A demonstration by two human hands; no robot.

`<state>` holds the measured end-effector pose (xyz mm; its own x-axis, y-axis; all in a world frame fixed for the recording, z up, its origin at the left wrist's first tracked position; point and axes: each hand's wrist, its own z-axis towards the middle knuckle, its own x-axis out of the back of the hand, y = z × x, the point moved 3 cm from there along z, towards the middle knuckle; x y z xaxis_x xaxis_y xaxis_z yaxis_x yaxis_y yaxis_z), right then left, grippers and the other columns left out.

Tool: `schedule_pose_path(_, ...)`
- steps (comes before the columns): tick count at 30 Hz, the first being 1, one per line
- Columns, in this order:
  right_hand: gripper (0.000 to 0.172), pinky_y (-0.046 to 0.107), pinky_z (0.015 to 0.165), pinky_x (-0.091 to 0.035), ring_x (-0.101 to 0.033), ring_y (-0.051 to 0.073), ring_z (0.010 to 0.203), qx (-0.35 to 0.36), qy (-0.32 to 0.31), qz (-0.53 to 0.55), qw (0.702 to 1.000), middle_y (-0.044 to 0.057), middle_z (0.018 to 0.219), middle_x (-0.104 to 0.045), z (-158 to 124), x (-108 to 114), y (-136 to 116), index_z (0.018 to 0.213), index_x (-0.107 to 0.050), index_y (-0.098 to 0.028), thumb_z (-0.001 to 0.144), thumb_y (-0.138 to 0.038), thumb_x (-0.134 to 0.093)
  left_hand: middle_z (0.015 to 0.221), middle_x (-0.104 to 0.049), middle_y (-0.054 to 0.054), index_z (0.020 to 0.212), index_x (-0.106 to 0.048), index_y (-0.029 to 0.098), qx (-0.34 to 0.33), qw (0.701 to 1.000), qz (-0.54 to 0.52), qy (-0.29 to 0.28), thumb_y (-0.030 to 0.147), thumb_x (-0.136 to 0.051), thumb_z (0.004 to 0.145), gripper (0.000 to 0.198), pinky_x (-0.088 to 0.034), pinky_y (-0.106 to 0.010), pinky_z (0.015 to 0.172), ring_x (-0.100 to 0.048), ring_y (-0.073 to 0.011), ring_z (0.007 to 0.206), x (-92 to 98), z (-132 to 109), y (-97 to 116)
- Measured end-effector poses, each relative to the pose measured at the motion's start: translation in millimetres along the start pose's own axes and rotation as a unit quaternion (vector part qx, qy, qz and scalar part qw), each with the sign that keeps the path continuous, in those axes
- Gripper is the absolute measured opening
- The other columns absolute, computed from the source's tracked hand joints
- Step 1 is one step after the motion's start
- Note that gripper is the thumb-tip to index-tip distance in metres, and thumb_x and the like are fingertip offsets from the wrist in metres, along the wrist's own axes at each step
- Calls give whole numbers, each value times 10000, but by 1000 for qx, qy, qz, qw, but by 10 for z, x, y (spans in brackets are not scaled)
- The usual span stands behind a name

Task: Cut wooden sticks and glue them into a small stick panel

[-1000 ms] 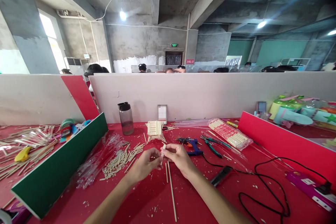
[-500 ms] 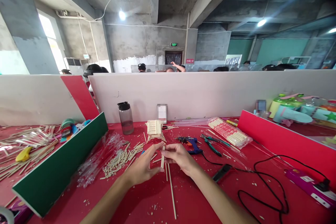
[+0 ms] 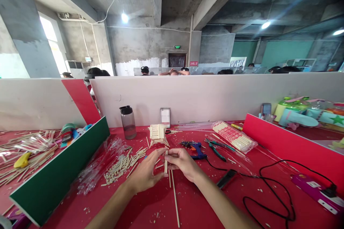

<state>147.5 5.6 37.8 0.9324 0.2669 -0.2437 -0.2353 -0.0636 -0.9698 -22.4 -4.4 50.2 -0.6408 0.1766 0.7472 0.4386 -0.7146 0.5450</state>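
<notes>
Between my two hands a couple of short wooden sticks (image 3: 166,162) stand upright, side by side. My left hand (image 3: 146,170) spans them, fingers at the top end and thumb at the bottom. With bent thumb and fingers, my right hand (image 3: 180,162) pinches them from the right side. Below my hands, a long wooden stick (image 3: 175,196) and a shorter stick (image 3: 169,179) lie on the red table. Just beyond my fingertips sits a small structure built of sticks (image 3: 158,134). A pile of short cut sticks (image 3: 122,166) lies left of my left hand.
A blue glue gun (image 3: 197,149), green-handled pliers (image 3: 216,149) and a bag of sticks (image 3: 233,136) lie to the right. A black cable runs to a purple power strip (image 3: 313,189). At the back stands a water bottle (image 3: 128,123). Green (image 3: 64,171) and red (image 3: 290,154) boards flank the table.
My hands keep the same grip on the short sticks and have hardly moved. The view has shifted slightly. Behind the partition, a person's raised arm has come down toward the head.
</notes>
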Motion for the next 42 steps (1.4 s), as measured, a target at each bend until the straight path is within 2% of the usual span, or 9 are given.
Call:
schedule_pose_path(5, 490, 323, 710, -540, -653, 182, 760, 3, -12, -9, 1000, 26, 795, -701, -18, -7, -25, 843, -745, -158, 542, -513, -897, 1545, -391, -130, 1523, -260, 283, 7, 999, -45, -13, 405, -712, 860, 812, -360, -499, 1154, -407, -312, 1397, 7, -10, 7)
schedule_pose_path(11, 488, 313, 714, -538, -645, 171, 762, 0, -29, -11, 1000, 18, 794, -687, -28, -2, -40, 852, -738, -161, 570, -533, -883, 1522, -413, -141, 1510, -280, 272, 7, 998, -63, 5, 438, -700, 867, 786, -381, -497, 1138, -448, -318, 1360, 1, -21, -18)
schedule_pose_path(21, 486, 313, 711, -541, -657, 179, 766, -2, -28, -11, 1000, 20, 806, -693, -19, 1, -25, 863, -724, -163, 577, -525, -879, 1485, -461, -137, 1489, -306, 271, 16, 999, -31, 9, 408, -701, 862, 754, -413, -492, 1105, -491, -315, 1315, 14, -29, -10)
schedule_pose_path(29, 504, 304, 700, -546, -660, 172, 778, -2, -13, -1, 1000, 19, 824, -692, -1, 20, 7, 866, -710, -161, 553, -509, -896, 1474, -474, -120, 1487, -300, 273, -6, 1000, 14, -6, 365, -682, 874, 728, -413, -443, 1111, -490, -283, 1323, -1, -10, -41)
schedule_pose_path(37, 518, 296, 683, -554, -656, 160, 747, 3, -16, -5, 1000, 11, 787, -686, -2, 35, -8, 862, -716, -154, 543, -520, -898, 1514, -441, -119, 1504, -258, 285, 1, 999, 25, -22, 418, -649, 909, 723, -405, -443, 1119, -468, -281, 1354, -4, -9, -48)
schedule_pose_path(42, 515, 290, 686, -547, -664, 174, 777, 6, -28, -13, 1000, 22, 796, -698, -11, 26, -11, 886, -720, -157, 577, -538, -879, 1513, -440, -127, 1497, -285, 275, -16, 1000, 19, -19, 459, -664, 892, 737, -400, -438, 1127, -468, -298, 1355, -16, -6, -51)
